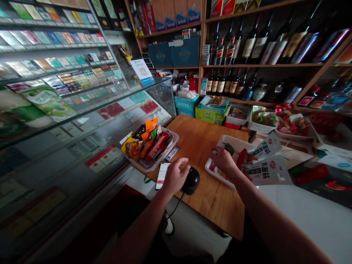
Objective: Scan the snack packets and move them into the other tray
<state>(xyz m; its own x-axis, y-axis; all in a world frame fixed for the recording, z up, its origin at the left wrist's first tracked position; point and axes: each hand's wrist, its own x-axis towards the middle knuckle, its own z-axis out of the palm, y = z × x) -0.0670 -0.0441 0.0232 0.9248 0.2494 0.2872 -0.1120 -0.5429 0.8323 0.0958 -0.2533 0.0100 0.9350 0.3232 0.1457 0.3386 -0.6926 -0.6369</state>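
My left hand [176,175] is over the wooden table's near edge with its fingers loosely bent and apart, holding nothing I can see. Right beside it sits a black dome-shaped device [191,181] with a cable running down off the table. A phone with a lit screen [162,176] lies on the hand's other side, partly covered by it. My right hand [222,158] is closed on the left rim of a white plastic bin [235,140]. Inside that bin are snack packets [243,159], and large grey-white packets [271,170] lean out over its right side.
Another plastic bin [176,137], full of colourful packets, stands at the table's left, with a small blue-white packet [172,153] beside it. A glass display counter [110,113] borders the left. Boxes [187,102] and more snack bins [262,126] line the back, below bottle shelves [247,66].
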